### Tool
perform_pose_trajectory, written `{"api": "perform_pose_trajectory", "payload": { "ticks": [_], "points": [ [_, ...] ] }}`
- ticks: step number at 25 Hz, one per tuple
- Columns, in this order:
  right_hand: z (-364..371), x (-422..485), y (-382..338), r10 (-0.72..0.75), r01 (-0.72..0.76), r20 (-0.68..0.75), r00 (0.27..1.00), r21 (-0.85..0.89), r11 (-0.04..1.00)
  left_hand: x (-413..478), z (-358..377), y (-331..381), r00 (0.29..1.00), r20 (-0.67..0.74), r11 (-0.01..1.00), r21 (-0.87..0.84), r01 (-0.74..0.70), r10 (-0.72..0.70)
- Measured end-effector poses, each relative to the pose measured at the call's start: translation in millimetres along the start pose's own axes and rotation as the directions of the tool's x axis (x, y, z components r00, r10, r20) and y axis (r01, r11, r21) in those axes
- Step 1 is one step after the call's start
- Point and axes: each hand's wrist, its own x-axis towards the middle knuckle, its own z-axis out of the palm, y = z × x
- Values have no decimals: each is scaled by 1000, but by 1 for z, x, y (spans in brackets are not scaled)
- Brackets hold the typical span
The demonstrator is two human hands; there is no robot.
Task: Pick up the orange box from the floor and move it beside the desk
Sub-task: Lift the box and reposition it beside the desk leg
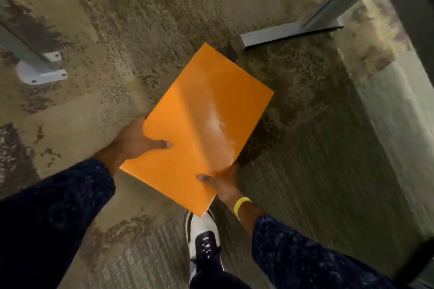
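Note:
A flat, glossy orange box (199, 122) is held above the carpeted floor, its long side tilted up to the right. My left hand (138, 141) grips its left edge with the thumb lying on top. My right hand (223, 183), with a yellow wristband, holds the near right corner, thumb on top too. The fingers of both hands are hidden under the box. The grey metal foot of a desk (291, 33) rests on the floor just beyond the box's far corner, and its leg rises to the upper right.
A second grey leg with a white bolted floor bracket (42, 73) stands at the left. The dark desk edge (413, 14) fills the top right. My white and black shoe (203, 237) is below the box. Mottled beige carpet (150, 14) stretches between the two legs.

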Motion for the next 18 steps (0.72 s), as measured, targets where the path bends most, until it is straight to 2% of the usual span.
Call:
{"api": "perform_pose_trajectory", "payload": {
  "ticks": [3,6,9,14,18],
  "points": [
    [-37,42,-12,-132,137,-113,985,39,990,51,29,39,994,52,995,23,-93,91],
    [-69,80,-24,-143,156,-140,980,86,984,93,62,73,984,17,984,40,-176,175],
    [-97,109,-32,-104,108,-145,984,23,994,126,83,95,980,16,977,79,-197,197],
    [-130,142,-44,-14,8,-151,988,-43,999,167,91,115,951,143,933,199,-300,276],
    [-145,157,-53,4,-9,-132,991,-34,999,185,96,126,947,153,922,231,-311,281]
  ]
}}
